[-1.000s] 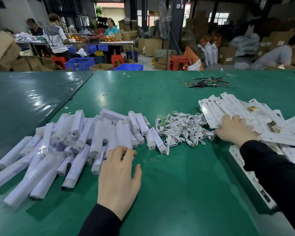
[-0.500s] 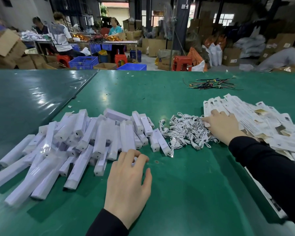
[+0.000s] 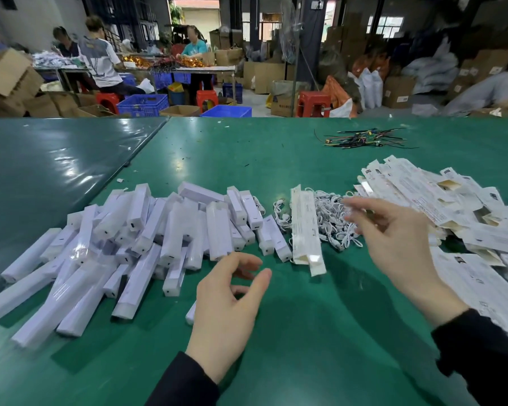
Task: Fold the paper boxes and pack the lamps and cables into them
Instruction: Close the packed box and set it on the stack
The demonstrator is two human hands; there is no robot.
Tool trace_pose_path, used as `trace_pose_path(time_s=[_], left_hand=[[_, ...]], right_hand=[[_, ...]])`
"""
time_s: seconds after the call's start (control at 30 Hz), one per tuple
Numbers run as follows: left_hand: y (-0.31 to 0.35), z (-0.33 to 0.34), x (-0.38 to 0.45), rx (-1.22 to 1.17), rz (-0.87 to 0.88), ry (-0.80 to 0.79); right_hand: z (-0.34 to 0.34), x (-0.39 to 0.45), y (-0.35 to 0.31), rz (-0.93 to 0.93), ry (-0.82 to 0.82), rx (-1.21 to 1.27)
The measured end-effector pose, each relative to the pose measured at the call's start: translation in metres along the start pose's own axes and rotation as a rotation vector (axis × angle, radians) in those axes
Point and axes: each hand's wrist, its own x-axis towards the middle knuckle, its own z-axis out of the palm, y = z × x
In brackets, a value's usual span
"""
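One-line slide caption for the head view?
Both hands, left and right, hover empty above a green table; one flat box lies between lamps and cables.

Motion blurs the right hand [image 3: 399,244] fingertips; print on the flat boxes [image 3: 440,200] is illegible, the pile cut off at right.

One head-worn wide-angle camera looked forward and down across the green table [image 3: 291,332], close above the person's own hands. Its upper part faced the distant warehouse behind.
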Motion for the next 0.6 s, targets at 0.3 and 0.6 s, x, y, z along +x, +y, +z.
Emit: trace_pose_path(time_s=[0.3, 0.6], left_hand=[[0.000, 0.000, 0.000, -0.010, -0.019, 0.004], [0.003, -0.001, -0.001, -0.039, -0.053, -0.029]], right_hand=[[0.045, -0.031, 0.010, 0.189, -0.480, -0.622], [0.032, -0.031, 0.008, 0.030, -0.308, -0.649]])
